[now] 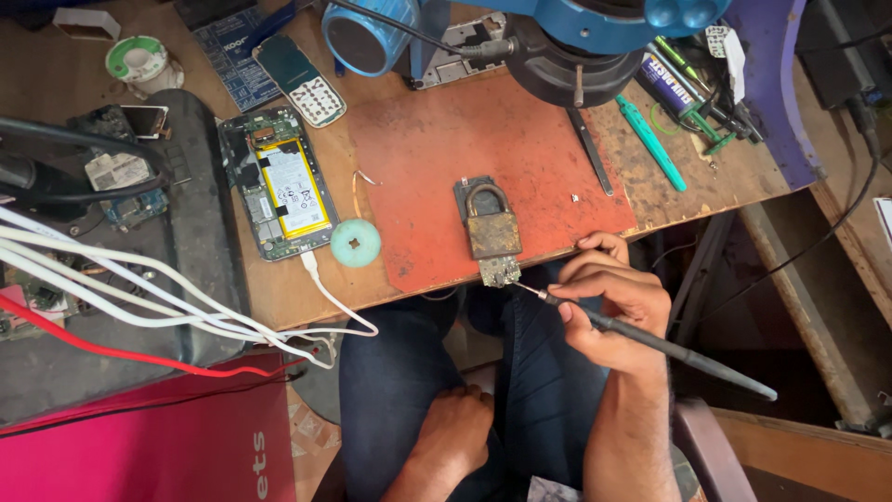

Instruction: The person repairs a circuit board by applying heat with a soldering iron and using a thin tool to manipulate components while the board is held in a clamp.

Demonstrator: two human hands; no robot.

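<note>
My right hand (615,296) grips a thin black soldering iron (669,349) like a pen, its metal tip touching a small circuit board (499,270) at the near edge of an orange mat (446,158). A rusty brass padlock (491,223) rests on the board, pinning it down. My left hand (453,429) lies closed on my thigh, holding nothing, well below the table edge.
An opened phone with a yellow-edged battery (282,186) lies left of the mat, a white cable (325,288) plugged into it. A green round disc (356,243), a keypad phone (302,79), a solder spool (137,59), a blue microscope (557,37), green-handled tools (650,144) and tweezers (590,149) surround the mat.
</note>
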